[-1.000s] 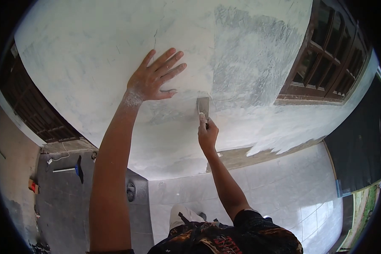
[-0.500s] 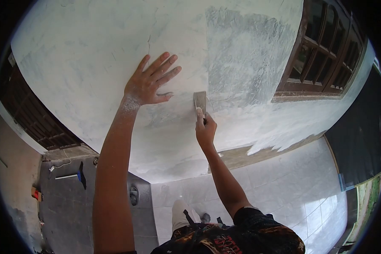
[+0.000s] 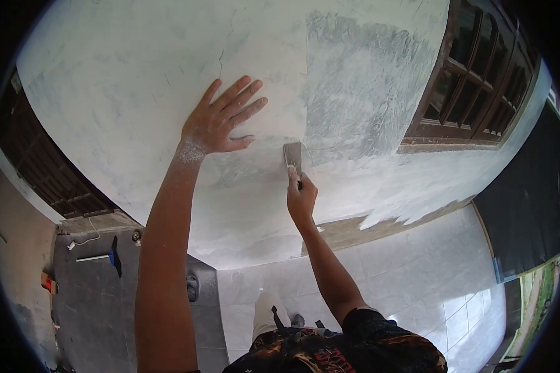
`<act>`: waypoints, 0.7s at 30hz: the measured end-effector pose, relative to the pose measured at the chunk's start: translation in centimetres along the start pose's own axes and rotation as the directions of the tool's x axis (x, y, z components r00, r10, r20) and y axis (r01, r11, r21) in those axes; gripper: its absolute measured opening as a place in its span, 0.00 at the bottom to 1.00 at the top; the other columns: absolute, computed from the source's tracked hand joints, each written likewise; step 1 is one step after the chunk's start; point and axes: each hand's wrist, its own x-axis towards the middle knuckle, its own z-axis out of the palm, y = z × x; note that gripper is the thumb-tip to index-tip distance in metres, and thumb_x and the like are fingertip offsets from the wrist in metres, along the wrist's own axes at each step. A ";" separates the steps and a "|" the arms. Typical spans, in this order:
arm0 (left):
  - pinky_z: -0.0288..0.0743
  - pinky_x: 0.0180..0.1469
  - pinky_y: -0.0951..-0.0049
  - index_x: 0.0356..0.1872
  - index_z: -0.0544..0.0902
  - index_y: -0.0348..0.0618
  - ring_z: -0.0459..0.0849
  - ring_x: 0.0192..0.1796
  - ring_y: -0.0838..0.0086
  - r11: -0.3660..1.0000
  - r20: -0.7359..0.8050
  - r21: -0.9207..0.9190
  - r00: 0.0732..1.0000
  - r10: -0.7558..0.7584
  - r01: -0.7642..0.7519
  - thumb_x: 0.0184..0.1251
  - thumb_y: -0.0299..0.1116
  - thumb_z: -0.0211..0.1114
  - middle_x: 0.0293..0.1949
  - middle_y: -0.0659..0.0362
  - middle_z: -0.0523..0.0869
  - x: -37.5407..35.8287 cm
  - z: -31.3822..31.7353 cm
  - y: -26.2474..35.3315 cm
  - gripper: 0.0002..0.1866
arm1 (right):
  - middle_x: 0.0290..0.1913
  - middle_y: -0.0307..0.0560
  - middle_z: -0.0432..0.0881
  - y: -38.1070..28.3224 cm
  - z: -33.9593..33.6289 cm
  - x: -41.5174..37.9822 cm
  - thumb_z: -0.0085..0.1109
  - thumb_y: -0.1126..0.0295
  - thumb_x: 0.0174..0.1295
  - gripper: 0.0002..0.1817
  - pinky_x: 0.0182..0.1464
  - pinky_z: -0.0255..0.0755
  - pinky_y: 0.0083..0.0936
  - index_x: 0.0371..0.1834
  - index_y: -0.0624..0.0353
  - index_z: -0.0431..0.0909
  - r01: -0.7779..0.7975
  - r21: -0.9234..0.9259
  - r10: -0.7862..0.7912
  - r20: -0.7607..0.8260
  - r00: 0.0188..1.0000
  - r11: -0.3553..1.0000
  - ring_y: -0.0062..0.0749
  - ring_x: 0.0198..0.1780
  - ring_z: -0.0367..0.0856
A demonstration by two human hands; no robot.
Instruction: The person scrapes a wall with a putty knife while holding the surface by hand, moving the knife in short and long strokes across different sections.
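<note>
A putty knife (image 3: pixel 293 155) with a flat, dusty blade is in my right hand (image 3: pixel 302 196), its blade against the white plastered wall (image 3: pixel 255 186). My fingers wrap its dark handle, one finger stretched along it towards the blade. Higher up and to the left, my left hand (image 3: pixel 221 118) lies against the wall with its fingers spread and white dust on the wrist. It holds nothing. A thin crack (image 3: pixel 223 56) runs up the wall above that hand. Right of the blade and above it is a rougher grey patch (image 3: pixel 354 87).
A brown wooden window (image 3: pixel 473 81) is set in the wall at upper right, and brown shutters (image 3: pixel 50 161) stand at left. Below are pale floor tiles (image 3: pixel 367 273) and darker tiles (image 3: pixel 93 304), with a broom (image 3: pixel 113 256) and footwear (image 3: pixel 193 287). Black sheeting (image 3: pixel 522 193) hangs at right.
My right hand and the putty knife have moved slightly down the wall. My left hand keeps its place, spread on the wall.
</note>
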 end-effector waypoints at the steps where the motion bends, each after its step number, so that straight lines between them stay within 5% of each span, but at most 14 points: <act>1: 0.41 0.82 0.50 0.76 0.63 0.74 0.51 0.82 0.75 1.000 0.003 -0.006 1.000 0.000 0.000 0.46 0.69 0.72 0.80 0.70 0.56 -0.1 0.1 0.1 0.51 | 0.14 0.42 0.65 -0.1 0.4 0.4 0.57 0.53 0.74 0.27 0.23 0.56 0.31 0.24 0.68 0.74 0.028 0.034 -0.028 -0.013 1.000 0.999 0.22 0.19 0.59; 2: 0.41 0.82 0.49 0.76 0.62 0.74 0.51 0.82 0.75 1.000 -0.002 0.002 1.000 0.006 -0.006 0.46 0.69 0.71 0.80 0.70 0.56 -0.1 0.3 0.0 0.52 | 0.14 0.34 0.62 -0.2 0.6 0.7 0.58 0.54 0.74 0.27 0.22 0.53 0.27 0.22 0.66 0.73 0.061 0.071 -0.059 -0.028 0.998 0.996 0.17 0.20 0.58; 9: 0.40 0.82 0.49 0.76 0.63 0.74 0.52 0.81 0.75 1.000 -0.033 0.029 0.999 0.010 -0.009 0.44 0.69 0.72 0.80 0.69 0.57 -0.1 0.2 0.0 0.52 | 0.15 0.33 0.63 0.1 0.3 0.3 0.58 0.54 0.73 0.27 0.22 0.53 0.25 0.22 0.65 0.72 -0.024 0.069 0.025 -0.007 1.000 0.997 0.16 0.20 0.58; 16: 0.40 0.82 0.49 0.76 0.63 0.74 0.52 0.81 0.75 1.000 0.002 0.006 1.000 0.003 -0.003 0.45 0.69 0.72 0.80 0.69 0.56 -0.1 -0.2 0.0 0.52 | 0.14 0.43 0.64 0.4 0.1 -0.1 0.58 0.53 0.73 0.27 0.23 0.57 0.31 0.25 0.68 0.75 0.030 0.046 -0.029 -0.010 1.000 0.999 0.23 0.19 0.59; 18: 0.50 0.79 0.44 0.75 0.64 0.72 0.52 0.81 0.73 0.997 -0.017 -0.075 1.000 -0.004 0.002 0.44 0.63 0.77 0.80 0.69 0.57 0.0 -0.1 0.0 0.53 | 0.13 0.50 0.67 0.1 0.0 0.1 0.56 0.51 0.74 0.28 0.24 0.59 0.34 0.27 0.70 0.76 0.007 0.005 -0.007 -0.009 1.000 1.000 0.28 0.18 0.60; 21: 0.49 0.79 0.44 0.75 0.64 0.72 0.53 0.81 0.72 0.998 0.007 -0.061 1.000 -0.011 0.011 0.44 0.63 0.76 0.80 0.69 0.57 0.1 -0.4 0.2 0.52 | 0.14 0.49 0.67 -2.0 -0.1 0.9 0.57 0.52 0.74 0.28 0.24 0.59 0.34 0.26 0.69 0.75 0.060 0.011 -0.060 -0.022 0.998 0.998 0.29 0.18 0.60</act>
